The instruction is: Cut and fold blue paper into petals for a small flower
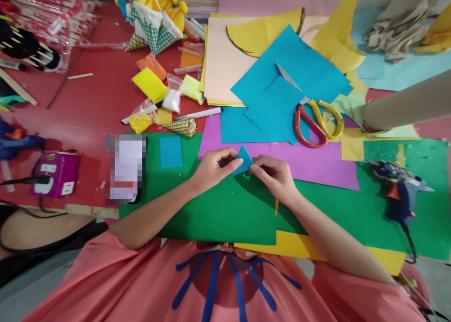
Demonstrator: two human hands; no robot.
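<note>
- A small bright-blue paper triangle (245,161) is sitting between both hands, above the far part of the large dark-green rectangular sheet (211,223), its tip pointing away from the person's body.
- The left hand (214,169) is pinching the triangle's left side, thumb pressing on the face; the index finger is curling behind, partly hidden.
- The right hand (276,174) is pinching the lower right corner between thumb and fingertips.
- Neither hand is nearer: both are touching the paper from opposite sides. Its longer edge is seemingly slanting from lower left towards the right thumb, though fingers are covering part of it.
- A flat light-blue paper rectangle (171,152) is lying on the green sheet's far left part, apart from the left hand.
- A wide purple paper sheet (317,169) is covering the green sheet's far right corner and extending rightwards.
- Scissors with red and yellow handles (306,101) are resting beyond the green sheet, to its right, over flat blue paper sheets (289,49).
</note>
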